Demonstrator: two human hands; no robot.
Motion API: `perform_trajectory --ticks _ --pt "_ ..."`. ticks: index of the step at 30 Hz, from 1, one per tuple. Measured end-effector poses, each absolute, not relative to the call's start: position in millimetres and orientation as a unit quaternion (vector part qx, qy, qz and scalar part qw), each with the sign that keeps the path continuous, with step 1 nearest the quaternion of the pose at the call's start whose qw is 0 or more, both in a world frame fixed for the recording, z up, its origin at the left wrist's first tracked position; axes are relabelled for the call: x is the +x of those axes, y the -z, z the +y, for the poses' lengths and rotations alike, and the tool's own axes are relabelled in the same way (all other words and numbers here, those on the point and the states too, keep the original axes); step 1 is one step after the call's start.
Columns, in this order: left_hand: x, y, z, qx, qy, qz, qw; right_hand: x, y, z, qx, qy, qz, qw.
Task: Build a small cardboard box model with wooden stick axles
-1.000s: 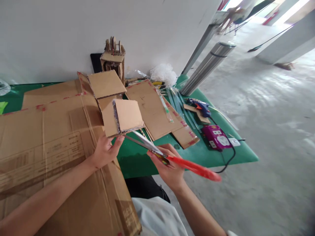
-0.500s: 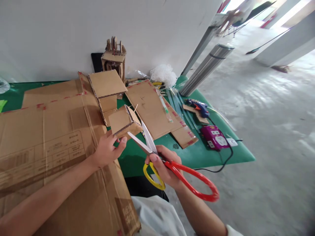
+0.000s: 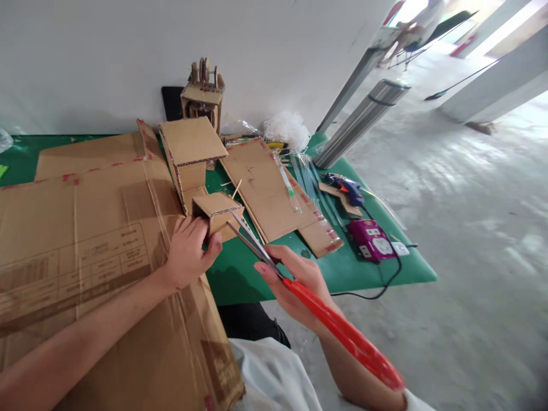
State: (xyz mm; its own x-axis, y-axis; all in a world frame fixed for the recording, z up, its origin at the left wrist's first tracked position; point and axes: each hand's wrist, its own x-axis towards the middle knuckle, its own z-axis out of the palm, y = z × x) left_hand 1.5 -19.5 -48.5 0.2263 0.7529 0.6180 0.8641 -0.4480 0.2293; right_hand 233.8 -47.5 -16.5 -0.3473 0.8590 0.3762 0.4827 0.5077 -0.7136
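Note:
My left hand [image 3: 190, 251] is closed on the near left side of a small folded cardboard box [image 3: 225, 224], its thumb toward me. In my right hand [image 3: 297, 282] is a pair of scissors [image 3: 338, 322] with a red handle, blades slightly apart. The blade tips reach the top front edge of the small box; whether they touch the cardboard I cannot tell. Just behind stands a larger open cardboard piece [image 3: 194, 140] with a flat top. Under my left forearm lies a big flattened carton [image 3: 98, 228].
Flat cardboard sheets [image 3: 261, 188], clear glue sticks [image 3: 310, 182], a blue glue gun [image 3: 349, 188] and a purple power strip [image 3: 371, 238] lie on the green table [image 3: 244, 279]. A cardboard model [image 3: 203, 94] stands by the wall. A metal post [image 3: 362, 123] rises at the table's right edge.
The small box has tipped so another face points toward me. The scissors have turned edge-on, their blades closer together and nearer the box edge; the yellow handle is no longer visible.

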Motion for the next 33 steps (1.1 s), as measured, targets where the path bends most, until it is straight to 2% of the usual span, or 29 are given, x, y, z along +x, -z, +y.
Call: perform_trajectory --ticks 6,14,18,26,29,33 --pt "0 50 -21 -0.774 0.375 -0.508 0.050 246 15 -37 -0.389 -0.196 -0.830 0.348" --pt "1 51 -19 -0.785 0.395 -0.477 -0.005 252 21 -42 -0.444 -0.310 -0.755 0.370" --pt "2 52 -21 -0.776 0.391 -0.494 -0.038 253 22 -42 -0.440 -0.312 -0.757 0.370" --pt "2 53 -21 -0.804 0.392 -0.447 0.010 268 20 -36 -0.401 -0.268 -0.816 0.318" --pt "2 53 -20 -0.812 0.398 -0.426 0.035 265 17 -39 -0.427 -0.314 -0.782 0.327" --pt "2 55 -22 -0.810 0.399 -0.423 0.068 252 16 -48 -0.465 -0.446 -0.666 0.375"
